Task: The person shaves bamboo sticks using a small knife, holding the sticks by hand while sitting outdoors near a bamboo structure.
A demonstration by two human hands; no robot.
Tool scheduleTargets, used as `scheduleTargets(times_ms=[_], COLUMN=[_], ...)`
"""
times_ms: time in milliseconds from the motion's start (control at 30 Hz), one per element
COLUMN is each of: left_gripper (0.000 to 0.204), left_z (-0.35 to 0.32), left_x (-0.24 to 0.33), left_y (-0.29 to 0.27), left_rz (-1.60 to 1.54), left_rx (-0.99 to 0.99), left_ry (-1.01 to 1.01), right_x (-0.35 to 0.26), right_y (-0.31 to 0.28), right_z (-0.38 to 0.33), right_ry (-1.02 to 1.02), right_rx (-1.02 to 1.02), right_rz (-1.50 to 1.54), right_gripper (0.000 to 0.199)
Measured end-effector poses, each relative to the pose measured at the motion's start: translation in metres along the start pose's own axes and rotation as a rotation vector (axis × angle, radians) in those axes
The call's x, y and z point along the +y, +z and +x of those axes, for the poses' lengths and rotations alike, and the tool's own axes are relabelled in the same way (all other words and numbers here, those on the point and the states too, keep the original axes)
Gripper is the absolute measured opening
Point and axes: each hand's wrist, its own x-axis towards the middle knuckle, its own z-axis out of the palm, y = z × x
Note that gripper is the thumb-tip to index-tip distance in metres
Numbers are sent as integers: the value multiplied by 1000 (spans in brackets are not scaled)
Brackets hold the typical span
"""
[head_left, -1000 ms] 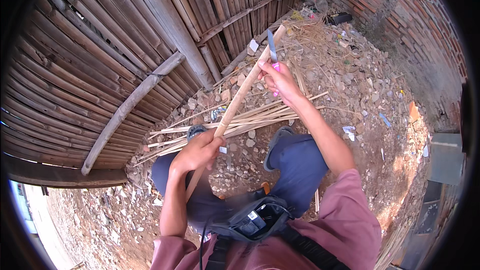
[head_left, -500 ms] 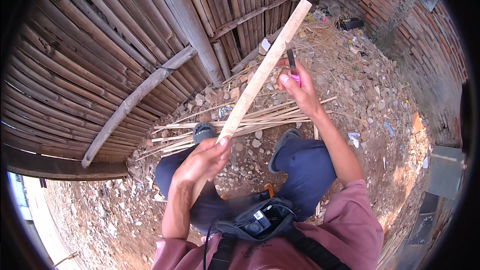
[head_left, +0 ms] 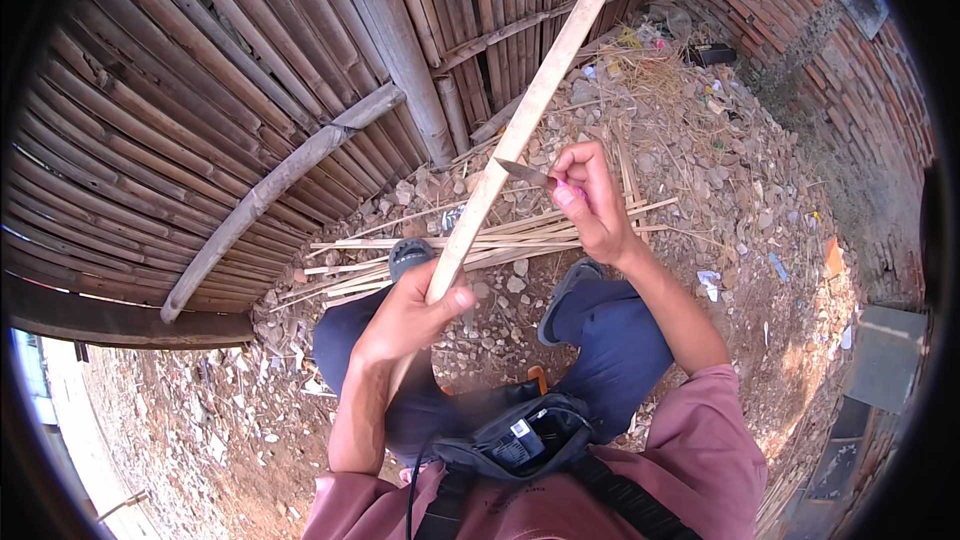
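Observation:
A long pale bamboo strip (head_left: 520, 133) slants up and away to the right, its lower end passing down by my left leg. My left hand (head_left: 408, 312) is closed round its lower part. In my right hand (head_left: 592, 202) is a knife (head_left: 527, 175) with a dark blade and a pink handle, mostly covered by my fingers. The blade points left, and its tip is at the strip's right edge, about midway up. Whether the tip presses into the strip I cannot tell.
Several thin bamboo strips (head_left: 500, 245) lie on the stony ground beyond my feet. A bamboo wall (head_left: 250, 90) rises on the left, a brick wall (head_left: 770, 0) at the far right. An open black pouch (head_left: 520, 435) sits at my waist.
My right hand has moved down and nearer, and the knife has swung from pointing up to pointing left. The bamboo strip has shifted slightly and turned in my left hand.

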Motion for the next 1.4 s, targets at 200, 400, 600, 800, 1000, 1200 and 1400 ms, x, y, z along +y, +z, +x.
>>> scheduleTargets(times_ms=[200,400,600,800,1000,1200,1400], left_gripper=[26,15,17,22,29,30,28], left_z=[4,8,12,17,13,12,12], left_x=[0,9,1,-20,-6,-11,-5], left_y=[-4,4,7,13,15,15,17], left_rz=[-41,-168,58,641,465,590,644], left_rx=[-55,-121,-7,298,201,291,327], left_ry=[-194,-149,-94,286,-14,74,34], right_x=[-12,-12,-13,-10,-14,-18,-20], right_y=[10,34,47,48,51,53,48], right_z=[-4,-12,-17,-17,-18,-13,-5], right_ry=[-222,-480,-467,-381,-260,-234,-193], right_rx=[-54,-107,-80,-116,-136,-104,-74], right_rz=[-245,-271,-341,-362,-312,-382,-415], right_gripper=[28,26,21,17,18,21,23])
